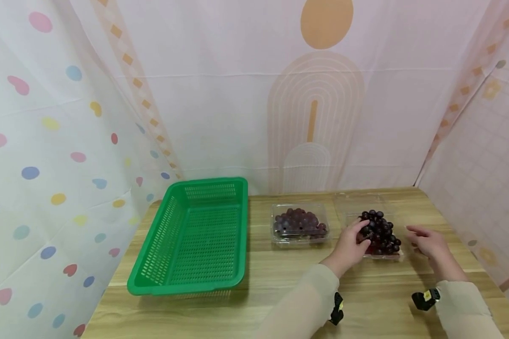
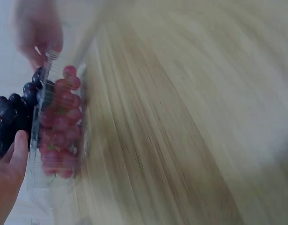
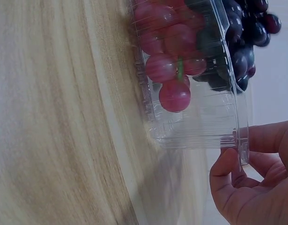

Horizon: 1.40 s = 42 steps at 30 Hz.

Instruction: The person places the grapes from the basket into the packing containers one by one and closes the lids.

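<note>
A bunch of dark grapes (image 1: 381, 231) sits over red grapes (image 3: 174, 61) in a clear plastic box (image 3: 200, 126) at the right of the table. My left hand (image 1: 348, 247) grips the dark bunch from its left side, thumb and fingers spread around it. In the left wrist view, the dark grapes (image 2: 15, 117) rise above the box's rim. My right hand (image 3: 261, 173) pinches the rim at the right end of the box between thumb and fingers. The box's lid (image 1: 358, 202) lies folded back behind it.
A second clear box (image 1: 301, 241), closed, with purple-red grapes inside, stands to the left of my left hand. Farther left is a large green plastic basket (image 1: 241, 254). Patterned cloth (image 1: 220, 117) hangs behind the wooden table (image 1: 280, 278) and along both sides.
</note>
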### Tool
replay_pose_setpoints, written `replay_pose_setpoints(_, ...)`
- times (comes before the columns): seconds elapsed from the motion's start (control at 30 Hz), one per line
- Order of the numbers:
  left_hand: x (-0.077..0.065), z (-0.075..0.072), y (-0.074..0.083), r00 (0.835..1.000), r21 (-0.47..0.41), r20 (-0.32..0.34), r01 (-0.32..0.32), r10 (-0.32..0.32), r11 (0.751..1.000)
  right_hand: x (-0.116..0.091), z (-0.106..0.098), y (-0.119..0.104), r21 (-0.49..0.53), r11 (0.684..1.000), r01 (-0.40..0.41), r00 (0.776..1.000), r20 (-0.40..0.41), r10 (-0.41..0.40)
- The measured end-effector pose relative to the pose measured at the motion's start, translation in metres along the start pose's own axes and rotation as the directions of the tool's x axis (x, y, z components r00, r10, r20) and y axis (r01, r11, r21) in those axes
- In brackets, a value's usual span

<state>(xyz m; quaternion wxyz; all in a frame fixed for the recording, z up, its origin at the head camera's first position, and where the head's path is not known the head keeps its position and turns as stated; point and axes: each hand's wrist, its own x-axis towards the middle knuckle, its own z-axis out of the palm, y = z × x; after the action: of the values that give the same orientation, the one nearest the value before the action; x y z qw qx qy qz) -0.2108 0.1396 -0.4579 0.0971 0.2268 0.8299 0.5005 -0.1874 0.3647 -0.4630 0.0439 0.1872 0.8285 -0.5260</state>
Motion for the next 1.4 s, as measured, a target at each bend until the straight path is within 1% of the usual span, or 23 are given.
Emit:
replay_pose_setpoints(0.07,-0.001,-0.002,0.0,1.0,0.09,0.018,-0.023,0.021,0.996,0.0,0.001,0.0,-0.001,1.0,0.006,1.0,-0.001,-0.006)
replay_pose_setpoints(0.17,-0.003,-0.004,0.0,0.998,0.184,0.042,-0.049,0.042,0.982,0.0,0.002,0.0,0.001,1.0,0.011,1.0,-0.003,-0.011)
replay_pose_setpoints(0.23,-0.005,-0.003,-0.002,0.998,0.246,0.043,-0.049,0.04,0.968,0.0,0.002,0.0,0.005,1.0,0.011,1.0,-0.001,-0.011)
replay_pose_setpoints(0.33,-0.007,-0.003,-0.005,0.998,0.315,0.034,-0.057,0.049,0.947,0.001,0.002,0.0,0.005,1.0,0.016,1.0,-0.007,-0.016)
replay_pose_setpoints(0.37,-0.007,-0.003,-0.006,0.998,0.328,0.027,-0.06,0.054,0.943,0.001,0.002,0.0,0.003,1.0,0.016,1.0,-0.006,-0.016)
replay_pose_setpoints(0.43,-0.008,-0.004,-0.008,0.998,0.327,0.013,-0.065,0.064,0.943,0.001,0.002,0.0,-0.001,1.0,0.014,1.0,-0.005,-0.014)
replay_pose_setpoints(0.57,-0.01,-0.004,-0.011,0.998,0.242,-0.011,-0.061,0.066,0.968,0.001,0.002,0.0,-0.004,1.0,0.004,1.0,-0.002,-0.004)
replay_pose_setpoints(0.67,-0.012,-0.003,-0.013,0.997,0.208,-0.03,-0.06,0.068,0.976,0.002,0.002,0.0,-0.001,1.0,0.004,1.0,-0.004,-0.004)
replay_pose_setpoints(0.73,-0.013,-0.002,-0.014,0.997,0.243,-0.038,-0.058,0.069,0.968,0.002,0.002,-0.001,-0.007,1.0,0.011,1.0,-0.009,-0.011)
replay_pose_setpoints(0.8,-0.015,0.0,-0.015,0.997,0.296,-0.043,-0.051,0.067,0.954,0.002,0.001,-0.002,-0.029,0.999,0.017,1.0,-0.01,-0.017)
replay_pose_setpoints(0.9,-0.018,0.002,-0.015,0.998,0.346,-0.043,-0.022,0.04,0.938,0.0,0.0,-0.004,-0.071,0.997,0.01,1.0,0.008,-0.009)
replay_pose_setpoints(0.97,-0.019,0.004,-0.015,0.999,0.337,-0.051,0.008,0.01,0.941,-0.001,0.0,-0.005,-0.095,0.995,0.004,1.0,0.025,-0.001)
replay_pose_setpoints(1.03,-0.02,0.005,-0.014,0.998,0.314,-0.064,0.044,-0.025,0.948,-0.002,0.001,-0.007,-0.128,0.992,0.018,1.0,0.026,-0.015)
replay_pose_setpoints(1.13,-0.021,0.006,-0.012,0.993,0.272,-0.087,0.1,-0.079,0.957,-0.003,0.003,-0.01,-0.173,0.981,0.085,0.996,-0.011,-0.088)
replay_pose_setpoints(1.2,-0.021,0.006,-0.011,0.989,0.235,-0.1,0.132,-0.111,0.963,-0.004,0.005,-0.014,-0.236,0.959,0.159,0.983,-0.049,-0.175)
replay_pose_setpoints(1.27,-0.021,0.007,-0.012,0.984,0.182,-0.111,0.159,-0.141,0.97,-0.005,0.008,-0.019,-0.293,0.929,0.227,0.963,-0.072,-0.258)
replay_pose_setpoints(1.33,-0.021,0.008,-0.013,0.979,0.109,-0.121,0.179,-0.165,0.978,-0.007,0.012,-0.026,-0.36,0.891,0.276,0.945,-0.067,-0.32)
replay_pose_setpoints(1.4,-0.021,0.008,-0.014,0.974,0.017,-0.129,0.189,-0.185,0.982,-0.008,0.016,-0.032,-0.401,0.861,0.314,0.933,-0.04,-0.359)
